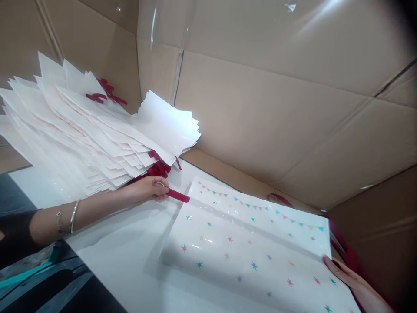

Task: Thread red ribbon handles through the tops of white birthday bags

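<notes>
My left hand (150, 190) pinches the end of a dark red ribbon (178, 195), which reaches the left edge of a glossy white sheet (234, 248). Small coloured stars and a row of pennants are printed on the sheet, and a fold line crosses it just below the pennants. My right hand (355, 282) grips the sheet's right edge, thumb on top and fingers partly hidden beneath. More dark red ribbon (345, 248) shows beyond that edge, above my right hand. Whether it is the same ribbon, running along the fold, I cannot tell.
Left of the sheet lies a tall, fanned pile of white sheets (81, 130) with red ribbon ends (156, 168) sticking out. Cardboard walls (260, 113) enclose the white work surface (130, 252) at the back and right. Dark items (48, 282) sit below its left edge.
</notes>
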A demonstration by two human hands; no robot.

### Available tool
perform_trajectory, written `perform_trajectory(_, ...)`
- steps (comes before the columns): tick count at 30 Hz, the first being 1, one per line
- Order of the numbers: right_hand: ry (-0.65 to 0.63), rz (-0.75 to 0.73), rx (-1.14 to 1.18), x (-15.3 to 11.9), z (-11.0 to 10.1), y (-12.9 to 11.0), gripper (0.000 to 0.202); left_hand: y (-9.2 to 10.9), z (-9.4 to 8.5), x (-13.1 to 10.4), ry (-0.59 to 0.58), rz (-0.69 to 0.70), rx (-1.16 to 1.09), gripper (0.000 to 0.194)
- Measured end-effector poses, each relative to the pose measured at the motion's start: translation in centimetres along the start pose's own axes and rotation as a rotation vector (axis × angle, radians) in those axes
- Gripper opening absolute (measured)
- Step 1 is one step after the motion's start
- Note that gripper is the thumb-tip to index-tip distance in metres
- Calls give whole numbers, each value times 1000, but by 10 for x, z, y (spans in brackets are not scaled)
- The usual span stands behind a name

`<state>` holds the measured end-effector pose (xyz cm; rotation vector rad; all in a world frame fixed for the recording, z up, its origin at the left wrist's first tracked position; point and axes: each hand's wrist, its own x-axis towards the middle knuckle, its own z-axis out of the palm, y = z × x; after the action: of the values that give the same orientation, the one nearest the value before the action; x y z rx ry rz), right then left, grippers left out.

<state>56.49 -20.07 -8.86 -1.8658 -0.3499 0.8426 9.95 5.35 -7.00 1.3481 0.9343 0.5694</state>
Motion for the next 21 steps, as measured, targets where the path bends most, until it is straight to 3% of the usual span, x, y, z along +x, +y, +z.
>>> perform_trajectory(4, -110, 58, 174, -24, 6, -23, 47, -3, 11, 6, 131, 184, 375, 55)
perform_trajectory(7, -61, -73, 233, -41, 1, -45, 26, 8, 38, 8, 158, 228, 527, 72)
perform_trajectory(11, 171, -227, 296, -61, -27, -74, 13, 38, 76, 1, 53, 111, 449, 88)
perform_trajectory(14, 319, -344, 361, -81, -52, -93, 10, 61, 89, 2, -190, -4, 336, 90)
perform_trajectory(17, 416, -443, 412, -105, -74, -107, 10, 91, 90, 7, -413, 40, 304, 85)
perform_trajectory(19, 465, -488, 426, -124, -84, -113, 10, 124, 86, 11, -381, 205, 362, 77)
perform_trajectory(21, 475, -505, 419, -142, -88, -115, 8, 169, 80, 19, -230, 387, 463, 64)
